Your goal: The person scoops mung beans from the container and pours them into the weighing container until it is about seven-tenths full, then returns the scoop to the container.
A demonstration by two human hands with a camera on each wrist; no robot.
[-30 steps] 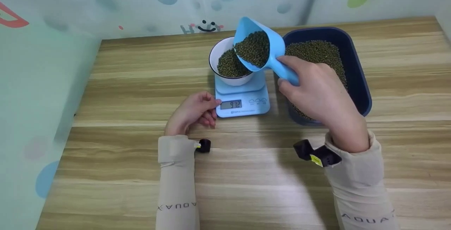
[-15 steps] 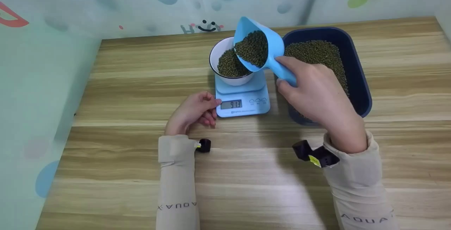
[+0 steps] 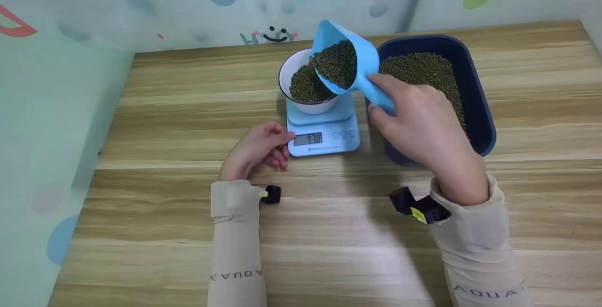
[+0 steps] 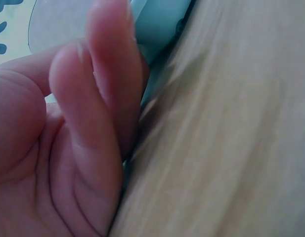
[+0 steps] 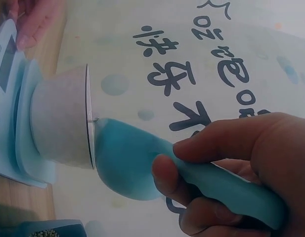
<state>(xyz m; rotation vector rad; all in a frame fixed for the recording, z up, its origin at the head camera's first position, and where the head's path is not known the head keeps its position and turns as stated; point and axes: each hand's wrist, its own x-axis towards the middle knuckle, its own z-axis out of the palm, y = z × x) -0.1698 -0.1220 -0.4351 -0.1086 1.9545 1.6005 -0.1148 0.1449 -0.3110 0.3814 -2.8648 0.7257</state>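
Note:
My right hand (image 3: 421, 121) grips the handle of a light blue scoop (image 3: 371, 60), tilted to the left over the white bowl (image 3: 294, 62). Green mung beans (image 3: 336, 65) fill the scoop's mouth, and its lip meets the bowl's rim. More mung beans (image 3: 305, 86) lie in the bowl, partly hidden by the scoop. The bowl stands on a light blue kitchen scale (image 3: 324, 145) with a lit number display (image 3: 308, 138). My left hand (image 3: 261, 147) holds the scale's left front edge, thumb on top beside the display; its other fingers (image 4: 88, 108) are bent near the tabletop.
A dark blue tub (image 3: 487, 128) of mung beans stands right of the scale, partly beneath my right forearm. A patterned wall (image 3: 188, 11) rises directly behind the wooden table (image 3: 329, 241). A small black wrist camera (image 3: 421, 207) juts from my right sleeve.
The number on the scale's display has risen slightly. Beans have slid toward the scoop's lip, and the scoop has shifted very slightly left. My left hand has stayed in place.

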